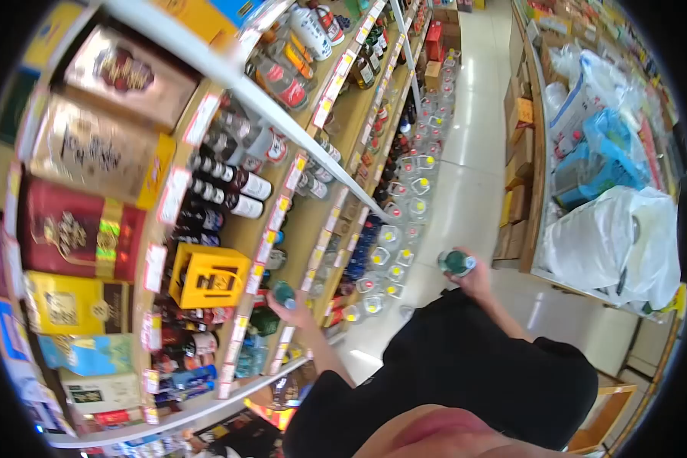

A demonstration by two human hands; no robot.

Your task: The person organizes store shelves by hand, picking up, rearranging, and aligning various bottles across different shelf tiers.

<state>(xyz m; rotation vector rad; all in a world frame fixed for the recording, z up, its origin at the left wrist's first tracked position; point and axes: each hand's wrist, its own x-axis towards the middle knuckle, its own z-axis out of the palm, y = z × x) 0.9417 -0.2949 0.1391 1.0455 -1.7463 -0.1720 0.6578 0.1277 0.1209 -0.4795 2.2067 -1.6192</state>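
— Look at the left hand (298, 313) first. Spread, or closed?
— Closed, with bent fingers round a green bottle (284, 294). Held at the finger end, on the far side of the palm from the wrist, next to the shelf (261, 259). Cannot tell if touching it.
— And in the right hand (476, 278)?
— Gripping a second bottle (456, 262), also green, with a pale patch towards the palm. Placed at the fingers too, a little to the left of the palm, over the floor (466, 137) of the aisle. Cannot tell the exact place of each fingertip, being too small to make out.
— Together or apart, those two?
— Well apart, to either side in front of the black shirt (466, 366).
— Near the left hand, what else?
— On the shelf, to the left of the green bottle, a yellow carton (208, 276). Further left, a stack of boxes (84, 229), with gold, red and yellow faces.
— And ahead?
— Down on the floor along the shelf foot, a long row of clear jugs (389, 238), many with yellow or red caps.
— Across the aisle?
— On the table (538, 206), white and blue bags (611, 244), to the right of the second bottle and clear of it.
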